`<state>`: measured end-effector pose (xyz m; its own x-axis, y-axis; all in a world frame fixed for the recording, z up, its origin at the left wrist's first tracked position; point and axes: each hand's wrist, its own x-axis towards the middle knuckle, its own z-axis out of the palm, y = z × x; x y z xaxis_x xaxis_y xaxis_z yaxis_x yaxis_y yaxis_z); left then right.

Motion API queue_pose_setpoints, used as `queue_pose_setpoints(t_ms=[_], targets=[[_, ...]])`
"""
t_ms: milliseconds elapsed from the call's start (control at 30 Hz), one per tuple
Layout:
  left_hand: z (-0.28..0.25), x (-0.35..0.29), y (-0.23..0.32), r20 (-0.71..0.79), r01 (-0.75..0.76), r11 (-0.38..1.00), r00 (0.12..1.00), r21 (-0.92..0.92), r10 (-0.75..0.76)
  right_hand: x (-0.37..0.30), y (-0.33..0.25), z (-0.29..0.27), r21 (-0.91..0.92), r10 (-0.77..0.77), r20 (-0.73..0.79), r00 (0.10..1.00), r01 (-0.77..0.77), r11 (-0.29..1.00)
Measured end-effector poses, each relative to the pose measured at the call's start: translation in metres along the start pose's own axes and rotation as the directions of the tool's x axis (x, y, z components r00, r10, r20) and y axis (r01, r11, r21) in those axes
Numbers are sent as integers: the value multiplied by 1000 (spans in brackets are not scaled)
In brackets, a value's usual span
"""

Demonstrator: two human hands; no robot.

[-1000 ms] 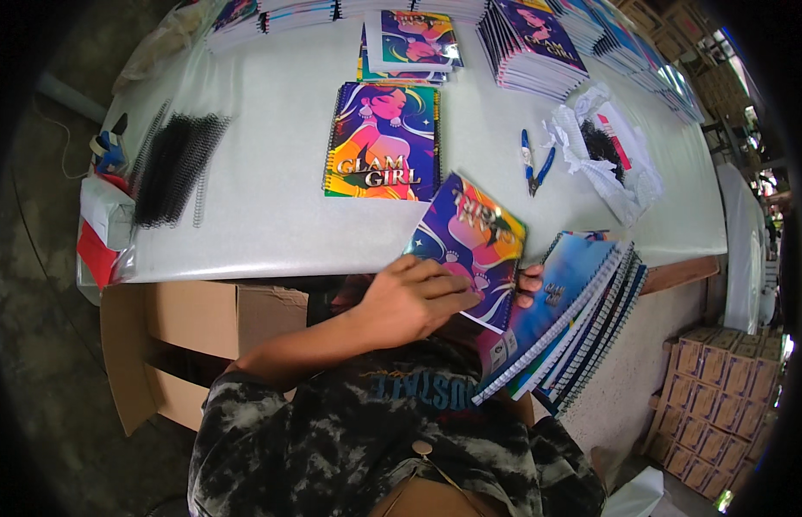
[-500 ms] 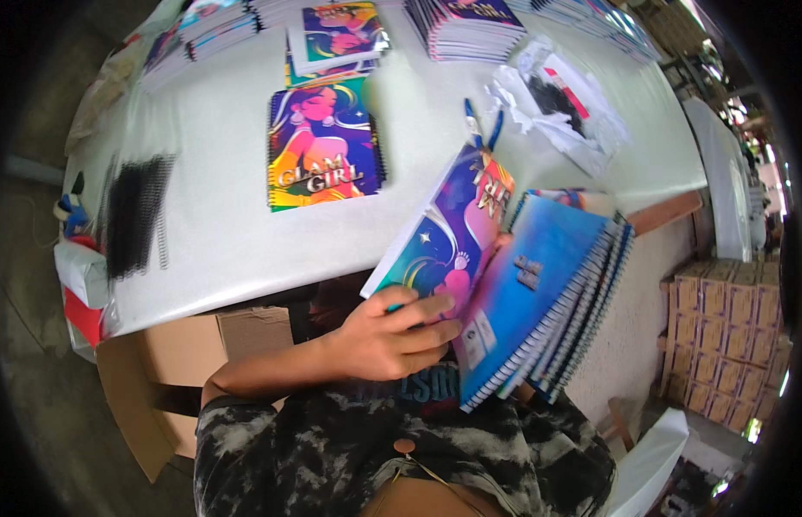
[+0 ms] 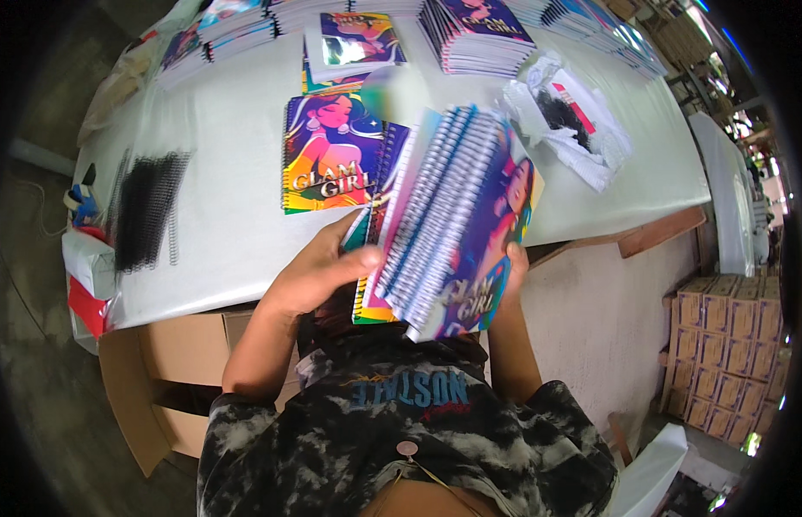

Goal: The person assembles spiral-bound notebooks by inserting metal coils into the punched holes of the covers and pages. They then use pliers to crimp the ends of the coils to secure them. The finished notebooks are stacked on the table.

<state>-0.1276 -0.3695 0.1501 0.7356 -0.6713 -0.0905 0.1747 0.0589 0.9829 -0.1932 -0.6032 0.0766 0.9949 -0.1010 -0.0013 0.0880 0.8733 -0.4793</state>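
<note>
A thick bunch of spiral notebooks (image 3: 483, 233) is held above the table's front edge, wire bindings facing up and a colourful illustrated cover on its right side. My left hand (image 3: 319, 267) grips the left side, its thumb over the covers near the bindings. On the other side my right hand (image 3: 515, 269) is wrapped round the edge, most of its fingers hidden behind the covers. Just beyond my left hand lies a pile of matching notebooks (image 3: 332, 155), partly covered by the bunch. Farther back rests a sheaf of unbound-looking covers and pages (image 3: 358, 43).
Black wire coils (image 3: 151, 211) lie at the table's left. Crumpled white wrapping (image 3: 595, 159) with black bits sits at the right. Stacks of notebooks (image 3: 478, 43) line the back. Below the table's edge is an open cardboard box (image 3: 181, 345); brown cartons (image 3: 720, 353) stand at right.
The fanned notebooks have been brought together and turned so their bindings face up. My left hand has moved up and left; the right has come into view. The blue-handled tool is now hidden.
</note>
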Motion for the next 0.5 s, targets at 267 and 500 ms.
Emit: queue_pose_setpoints(t_ms=[267, 500], targets=[[-55, 19, 27, -433, 44, 992, 901, 118, 11, 104, -18, 83, -364, 330, -157, 931, -365, 857], [-102, 48, -9, -493, 241, 923, 867, 299, -67, 174, 26, 56, -876, 251, -115, 961, -217, 430]])
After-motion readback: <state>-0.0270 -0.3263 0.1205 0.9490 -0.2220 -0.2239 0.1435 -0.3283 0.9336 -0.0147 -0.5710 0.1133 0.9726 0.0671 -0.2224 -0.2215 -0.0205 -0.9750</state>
